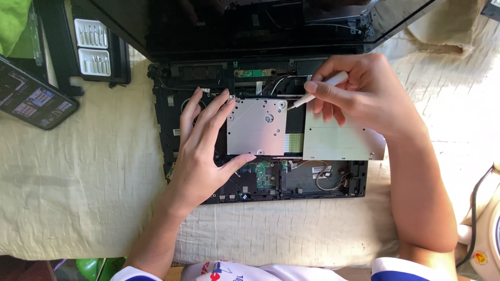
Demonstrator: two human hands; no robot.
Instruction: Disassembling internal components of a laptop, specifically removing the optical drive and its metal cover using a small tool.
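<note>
Left hand [205, 151]: palm down, fingers spread and nearly straight, pointing up and away from the body; thumb stretched out to the right. Left forearm bare, rising from the lower edge, angled up and to the right.

Right hand [359, 96]: fingers curled in a pinch, thumb and forefinger pressed together, knuckles up, wrist bent inward to the left. Right forearm bare, running almost vertically from the lower right.

Lit phone screen [35, 99] far left; dark laptop screen [250, 21] top.

hands [208, 151], screwdriver [319, 91], opened laptop [166, 112]
</note>
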